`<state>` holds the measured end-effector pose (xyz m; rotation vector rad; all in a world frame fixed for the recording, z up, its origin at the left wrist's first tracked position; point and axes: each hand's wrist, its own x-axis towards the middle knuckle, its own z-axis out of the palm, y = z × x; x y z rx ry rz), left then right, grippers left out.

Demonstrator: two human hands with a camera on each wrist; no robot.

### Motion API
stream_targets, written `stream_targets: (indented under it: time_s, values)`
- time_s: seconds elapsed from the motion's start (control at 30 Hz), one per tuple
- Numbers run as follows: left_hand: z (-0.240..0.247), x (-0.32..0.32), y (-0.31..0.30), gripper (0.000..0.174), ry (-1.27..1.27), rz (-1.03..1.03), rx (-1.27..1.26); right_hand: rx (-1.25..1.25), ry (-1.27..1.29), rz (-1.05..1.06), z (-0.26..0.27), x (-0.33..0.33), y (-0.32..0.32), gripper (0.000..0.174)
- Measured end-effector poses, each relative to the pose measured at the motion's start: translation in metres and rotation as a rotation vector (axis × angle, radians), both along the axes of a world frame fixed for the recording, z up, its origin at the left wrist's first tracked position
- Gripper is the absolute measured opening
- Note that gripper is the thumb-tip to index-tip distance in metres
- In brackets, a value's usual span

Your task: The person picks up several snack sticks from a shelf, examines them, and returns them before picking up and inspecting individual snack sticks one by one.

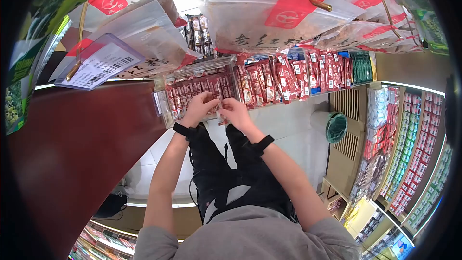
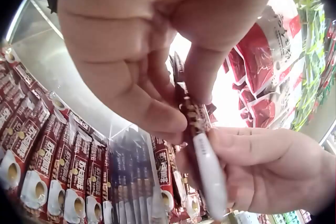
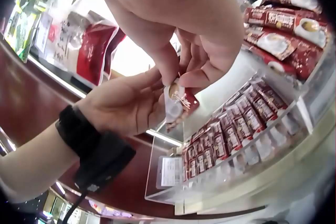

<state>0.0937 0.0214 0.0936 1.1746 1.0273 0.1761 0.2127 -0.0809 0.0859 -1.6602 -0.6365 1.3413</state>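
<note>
In the head view the left hand (image 1: 199, 108) and right hand (image 1: 236, 112) meet just above the clear bin (image 1: 163, 115) on the shelf. Both pinch one sachet (image 1: 222, 117), held close over the rows it seems to belong with. The left wrist view shows the left hand (image 2: 147, 40) with thumb and fingers curled on the sachet's (image 2: 202, 145) printed upper end and the right hand (image 2: 262, 166) gripping the white lower end, which seems to hold it straight. In the right wrist view the sachet (image 3: 176, 103) hangs between both pinches, apart from the sachets (image 3: 231, 129) standing face-out in the bin (image 3: 168, 174).
</note>
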Motion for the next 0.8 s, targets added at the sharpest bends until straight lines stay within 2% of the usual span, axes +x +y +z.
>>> stream_targets:
  time_s: [0.03,0.1,0.13,0.17,0.2,0.23,0.27,0.37,0.47,0.57,0.63,0.67,0.77,0.8]
  values:
    - [-0.001,-0.004,0.001,0.02,0.075,-0.048,0.039,0.001,0.003,-0.001,0.001,-0.005,0.002,0.022]
    - [-0.029,-0.022,0.015,0.018,0.037,-0.019,-0.004,0.071,-0.204,0.04,0.005,-0.01,0.003,0.021]
    - [-0.038,-0.032,0.024,0.019,0.109,0.035,0.038,0.067,-0.378,0.004,0.012,-0.008,0.003,0.019]
    - [-0.046,-0.041,0.033,0.02,0.181,0.089,0.08,0.065,-0.375,0.001,0.009,-0.002,0.001,0.019]
    - [-0.062,-0.053,0.042,0.02,0.182,0.086,0.08,0.139,-0.557,-0.069,0.004,0.008,-0.002,0.018]
    - [-0.08,-0.064,0.05,0.023,0.3,0.025,0.165,0.212,-0.74,-0.14,0.001,0.018,-0.005,0.018]
    - [-0.094,-0.072,0.055,0.026,0.417,-0.037,0.25,0.212,-0.816,-0.149,0.0,0.029,-0.011,0.019]
    - [-0.113,-0.078,0.06,0.026,0.482,-0.072,0.176,0.128,-1.003,-0.133,0.004,0.064,-0.028,0.021]
    - [-0.138,-0.078,0.062,0.023,0.569,-0.177,0.246,0.056,-1.125,-0.156,0.005,0.089,-0.042,0.023]
    - [-0.128,-0.065,0.058,0.023,0.636,-0.2,0.231,-0.014,-1.195,-0.192,0.006,0.106,-0.054,0.027]
    - [-0.134,-0.061,0.057,0.023,0.721,-0.446,0.63,-0.069,-1.201,-0.189,0.007,0.112,-0.059,0.03]
    - [-0.137,-0.057,0.057,0.025,0.712,-0.274,0.296,-0.078,-1.208,-0.194,0.007,0.113,-0.061,0.03]
    - [-0.151,-0.059,0.058,0.028,0.775,-0.387,0.38,-0.122,-1.187,-0.199,0.008,0.119,-0.065,0.031]
    - [-0.149,-0.057,0.056,0.026,0.757,-0.335,0.379,-0.14,-1.191,-0.199,0.008,0.121,-0.064,0.032]
